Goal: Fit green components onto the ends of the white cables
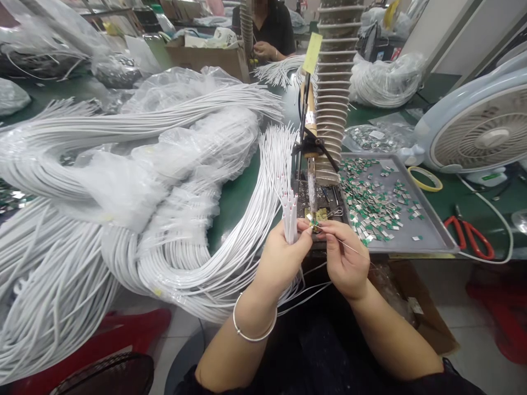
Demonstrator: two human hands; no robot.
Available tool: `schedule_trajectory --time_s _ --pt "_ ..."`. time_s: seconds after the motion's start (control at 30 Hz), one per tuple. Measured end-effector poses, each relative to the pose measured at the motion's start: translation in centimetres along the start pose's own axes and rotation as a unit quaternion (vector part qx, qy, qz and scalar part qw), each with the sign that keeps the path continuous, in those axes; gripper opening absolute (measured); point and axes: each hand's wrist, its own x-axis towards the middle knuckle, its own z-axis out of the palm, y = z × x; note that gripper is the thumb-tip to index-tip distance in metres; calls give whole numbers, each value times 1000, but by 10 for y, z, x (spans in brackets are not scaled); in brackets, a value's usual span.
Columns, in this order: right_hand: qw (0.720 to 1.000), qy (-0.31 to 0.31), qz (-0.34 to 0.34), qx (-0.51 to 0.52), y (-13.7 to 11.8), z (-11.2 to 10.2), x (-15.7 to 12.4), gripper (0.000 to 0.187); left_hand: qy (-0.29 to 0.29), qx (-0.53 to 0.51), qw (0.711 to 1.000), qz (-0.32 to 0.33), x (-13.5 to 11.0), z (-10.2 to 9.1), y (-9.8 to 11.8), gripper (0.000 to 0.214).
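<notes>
Fig. 1. Head view of the bench; my left hand (284, 258) is closed around a wire bundle (290, 214), held upright with its red-tipped ends uppermost, the loose lengths trailing down over the bench edge; my right hand (346, 258) is pinched, thumb against forefinger, on a thin strand (354, 248) that runs off to the right; a small green part (315, 223) sits where the fingertips of both hands meet, and I cannot tell which hand bears it; directly behind it stands an upright tool (312, 189) in a dark stand; just right of my hands lies a grey tray (432, 233) scattered with green-and-silver pieces (370, 203); right of the tray are red scissors (469, 235) and a tape ring (425, 179), with a white fan (481, 131) behind them; bagged cable coils (144, 181) fill the green table (234, 197) to my left; a co-worker's hand (263, 50) works at the far side.
</notes>
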Motion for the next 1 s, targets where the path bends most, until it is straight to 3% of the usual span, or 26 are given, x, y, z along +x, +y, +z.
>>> schedule_trajectory --time_s 0.57,0.77,1.0 --pt "999 5 -29 -38 -6 0 8 21 -4 -14 999 35 0 -1 3 4" --pt "1000 -7 -1 -15 -6 -2 1 23 0 5 1000 31 -2 -3 -5 4" --pt "999 -19 3 -28 -6 -5 -8 25 -44 31 998 35 -11 -5 -15 6"
